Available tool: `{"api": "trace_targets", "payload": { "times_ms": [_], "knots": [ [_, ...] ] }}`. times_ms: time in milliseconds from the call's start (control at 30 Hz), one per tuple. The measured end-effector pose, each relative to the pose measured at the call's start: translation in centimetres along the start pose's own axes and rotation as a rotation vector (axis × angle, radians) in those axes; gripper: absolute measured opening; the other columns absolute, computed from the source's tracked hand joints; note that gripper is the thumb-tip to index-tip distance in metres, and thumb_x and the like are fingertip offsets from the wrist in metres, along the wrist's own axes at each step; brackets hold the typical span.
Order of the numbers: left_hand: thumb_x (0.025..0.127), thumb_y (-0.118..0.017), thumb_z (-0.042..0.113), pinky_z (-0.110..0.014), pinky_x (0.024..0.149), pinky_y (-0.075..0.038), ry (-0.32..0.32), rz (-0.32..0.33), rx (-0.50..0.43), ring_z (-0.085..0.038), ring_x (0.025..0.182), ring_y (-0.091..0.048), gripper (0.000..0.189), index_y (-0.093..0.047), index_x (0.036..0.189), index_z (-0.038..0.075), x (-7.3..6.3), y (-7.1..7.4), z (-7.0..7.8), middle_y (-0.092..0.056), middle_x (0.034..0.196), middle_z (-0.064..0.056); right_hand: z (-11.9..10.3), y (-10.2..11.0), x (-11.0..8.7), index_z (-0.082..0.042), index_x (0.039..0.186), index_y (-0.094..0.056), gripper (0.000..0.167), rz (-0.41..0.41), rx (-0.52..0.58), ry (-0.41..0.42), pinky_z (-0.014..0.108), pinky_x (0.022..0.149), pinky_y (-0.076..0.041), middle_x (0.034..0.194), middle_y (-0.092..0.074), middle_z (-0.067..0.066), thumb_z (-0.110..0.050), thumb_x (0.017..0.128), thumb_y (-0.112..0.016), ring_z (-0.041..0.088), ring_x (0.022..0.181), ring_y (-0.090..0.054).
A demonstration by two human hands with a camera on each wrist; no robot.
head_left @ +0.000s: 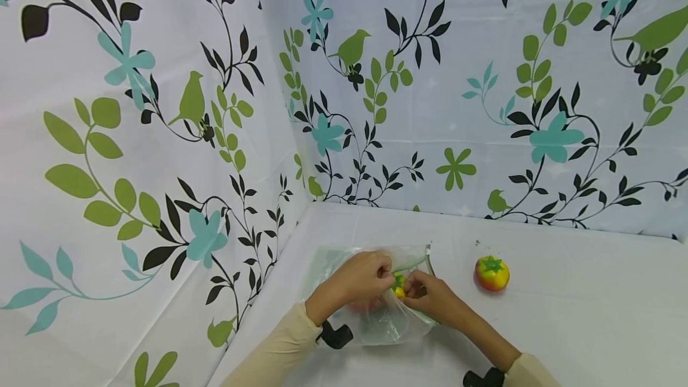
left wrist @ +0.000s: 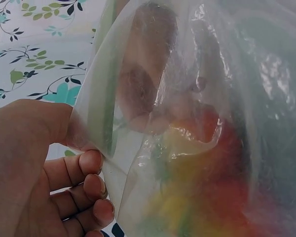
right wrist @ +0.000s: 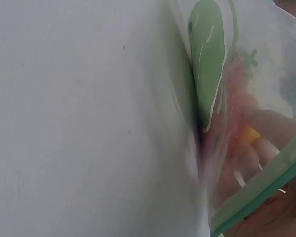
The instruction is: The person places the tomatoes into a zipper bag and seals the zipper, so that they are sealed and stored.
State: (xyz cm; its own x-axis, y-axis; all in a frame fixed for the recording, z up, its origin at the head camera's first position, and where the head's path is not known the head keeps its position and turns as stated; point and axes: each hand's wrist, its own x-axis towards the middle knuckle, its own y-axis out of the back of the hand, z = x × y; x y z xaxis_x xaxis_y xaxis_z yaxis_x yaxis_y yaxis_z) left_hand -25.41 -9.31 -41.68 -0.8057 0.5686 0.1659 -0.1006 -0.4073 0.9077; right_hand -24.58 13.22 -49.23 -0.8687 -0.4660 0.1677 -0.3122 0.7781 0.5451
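Note:
A clear zip bag with a green-edged mouth lies on the table. My left hand pinches the rim of its mouth between thumb and fingers, the other fingers curled outside the plastic. My right hand reaches into the mouth and grips a yellow-and-red toy tomato with a green top. Through the plastic, the right wrist view shows the fingers against its yellow side. Another red toy shape shows dimly inside the bag. In the left wrist view, red and yellow toys are blurred behind the film.
To the right of the bag, a second red-and-yellow toy tomato sits on the white table. Patterned cloth with leaves and birds hangs behind the table and along its left side.

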Motion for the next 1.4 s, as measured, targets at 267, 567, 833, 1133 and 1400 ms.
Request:
{"api": "trace_targets", "payload": {
  "times_ms": [267, 567, 833, 1133, 1400],
  "knots": [
    [0.087, -0.065, 0.018, -0.02, 0.06, -0.035, -0.026, 0.025, 0.014, -0.006, 0.07, -0.043, 0.024, -0.051, 0.067, 0.021, 0.1, 0.0, 0.1, -0.046, 0.073, 0.009, 0.3, -0.4, 0.6, -0.005, 0.114, -0.068, 0.017, -0.038, 0.059, 0.05, 0.03, 0.093, -0.058, 0.112, -0.071, 0.006, -0.013, 0.099, -0.072, 0.02, 0.104, -0.069],
    [0.085, -0.066, 0.02, -0.02, 0.066, -0.036, -0.08, 0.067, 0.084, -0.007, 0.07, -0.043, 0.026, -0.051, 0.064, 0.022, 0.2, 0.1, 0.3, -0.045, 0.066, 0.011, 1.0, -0.6, 1.3, -0.01, 0.124, -0.069, 0.021, -0.09, 0.06, 0.093, 0.037, 0.101, -0.055, 0.124, -0.071, 0.005, -0.018, 0.106, -0.064, 0.022, 0.114, -0.069],
    [0.089, -0.066, 0.023, -0.019, 0.063, -0.035, -0.082, 0.062, 0.094, -0.006, 0.067, -0.044, 0.026, -0.053, 0.066, 0.023, 0.3, 0.2, 0.4, -0.047, 0.066, 0.012, 0.2, -0.8, 1.1, -0.002, 0.144, -0.061, 0.038, -0.155, 0.054, 0.09, 0.05, 0.104, -0.054, 0.144, -0.064, 0.016, -0.017, 0.109, -0.056, 0.035, 0.124, -0.066],
    [0.09, -0.066, 0.024, -0.018, 0.058, -0.035, -0.054, 0.053, 0.08, -0.003, 0.062, -0.045, 0.025, -0.054, 0.068, 0.022, 0.4, 0.1, 0.4, -0.049, 0.068, 0.011, -0.4, -0.6, 0.8, 0.001, 0.145, -0.059, 0.039, -0.164, 0.043, 0.081, 0.053, 0.103, -0.054, 0.145, -0.063, 0.018, -0.015, 0.109, -0.054, 0.036, 0.123, -0.067],
    [0.09, -0.064, 0.025, -0.02, 0.058, -0.037, -0.028, 0.056, 0.071, -0.004, 0.062, -0.047, 0.025, -0.053, 0.067, 0.022, 0.3, 0.1, 0.4, -0.049, 0.068, 0.01, -0.3, 0.2, 0.6, -0.006, 0.14, -0.065, 0.034, -0.149, -0.027, 0.111, 0.049, 0.098, -0.057, 0.14, -0.067, 0.013, -0.018, 0.108, -0.058, 0.031, 0.117, -0.07]
  ]
}}
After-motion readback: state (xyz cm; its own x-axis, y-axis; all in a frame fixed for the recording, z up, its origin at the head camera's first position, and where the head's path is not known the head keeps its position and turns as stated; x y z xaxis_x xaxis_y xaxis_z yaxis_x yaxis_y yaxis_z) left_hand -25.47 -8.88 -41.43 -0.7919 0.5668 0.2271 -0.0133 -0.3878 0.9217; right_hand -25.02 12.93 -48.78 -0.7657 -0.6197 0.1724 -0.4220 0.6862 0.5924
